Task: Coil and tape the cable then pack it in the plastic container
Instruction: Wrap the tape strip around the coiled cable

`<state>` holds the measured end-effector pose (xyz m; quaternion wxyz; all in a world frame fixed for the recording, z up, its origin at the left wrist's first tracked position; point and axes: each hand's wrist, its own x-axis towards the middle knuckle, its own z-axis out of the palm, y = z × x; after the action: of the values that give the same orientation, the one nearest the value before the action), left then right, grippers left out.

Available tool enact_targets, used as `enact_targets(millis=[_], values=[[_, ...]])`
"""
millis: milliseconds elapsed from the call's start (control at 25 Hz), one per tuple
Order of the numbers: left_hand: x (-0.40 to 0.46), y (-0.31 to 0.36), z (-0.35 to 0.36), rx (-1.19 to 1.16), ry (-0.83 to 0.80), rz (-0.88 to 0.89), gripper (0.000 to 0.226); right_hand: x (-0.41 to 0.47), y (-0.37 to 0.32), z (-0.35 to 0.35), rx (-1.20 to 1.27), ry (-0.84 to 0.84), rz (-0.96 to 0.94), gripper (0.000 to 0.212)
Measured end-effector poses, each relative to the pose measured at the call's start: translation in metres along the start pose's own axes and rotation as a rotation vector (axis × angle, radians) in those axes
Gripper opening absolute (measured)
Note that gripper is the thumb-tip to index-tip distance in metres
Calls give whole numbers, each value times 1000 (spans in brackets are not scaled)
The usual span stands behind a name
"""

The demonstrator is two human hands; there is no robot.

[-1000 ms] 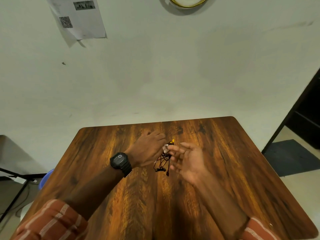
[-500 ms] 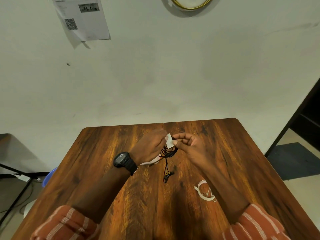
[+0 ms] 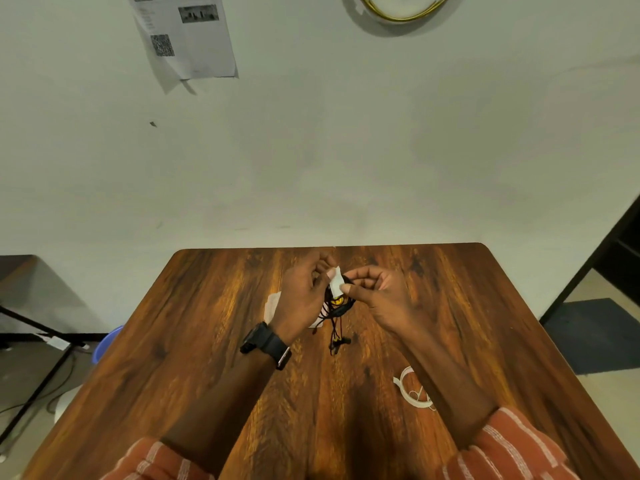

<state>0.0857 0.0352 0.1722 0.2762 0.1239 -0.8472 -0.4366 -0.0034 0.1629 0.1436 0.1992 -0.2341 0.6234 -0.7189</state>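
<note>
A thin black cable with yellow parts hangs in a loose bundle above the wooden table, its ends dangling down. My left hand grips the bundle from the left. My right hand pinches a short strip of white tape at the top of the bundle, thumb and forefinger closed on it. Under my left hand lies a clear plastic container, mostly hidden by the hand. A white tape roll lies on the table beside my right forearm.
A black watch sits on my left wrist. The table's far edge meets a pale wall with a paper sheet. A blue tub and a black stand are on the floor at the left; a dark doorway is at the right.
My hands closed together on the cable bundle. The right hand went from open-palmed to pinching the white tape against the cable. The tape roll came into view on the table.
</note>
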Motion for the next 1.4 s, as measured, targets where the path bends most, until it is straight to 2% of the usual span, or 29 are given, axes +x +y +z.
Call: enact_targets(millis=[200,280,400,600,760,880,920,1000,1080,1120,1200,1280,1400], values=[[-3,0,-5,92,-11,-49,16,4,-1,5,14,18,5,20],[-6,0,-6,53,-47,-37,20,5,-4,6,6,36,2,18],[-3,-4,-10,77,-138,3,19,8,-6,6,-29,31,-17,16],[12,-4,-25,223,-336,-45,16,11,-10,6,-93,21,-40,16],[22,-8,-29,278,-279,-45,21,10,-9,11,-57,38,-91,16],[23,-1,-25,297,-240,-84,26,0,15,10,207,167,37,23],[23,-1,-24,293,-230,-103,23,-4,31,9,292,249,157,28],[22,0,-23,253,-215,-137,19,-17,72,7,431,386,518,47],[20,3,-22,94,-209,-194,17,-31,110,12,582,336,877,61],[19,4,-22,-17,-211,-234,16,-36,124,19,682,273,985,67],[17,1,-23,-194,-203,-303,18,-40,136,32,956,163,988,69],[17,-9,-25,-213,-150,-354,19,-33,129,36,1196,131,842,63],[14,-34,-29,-112,-114,-445,25,-11,111,28,1240,141,640,53]])
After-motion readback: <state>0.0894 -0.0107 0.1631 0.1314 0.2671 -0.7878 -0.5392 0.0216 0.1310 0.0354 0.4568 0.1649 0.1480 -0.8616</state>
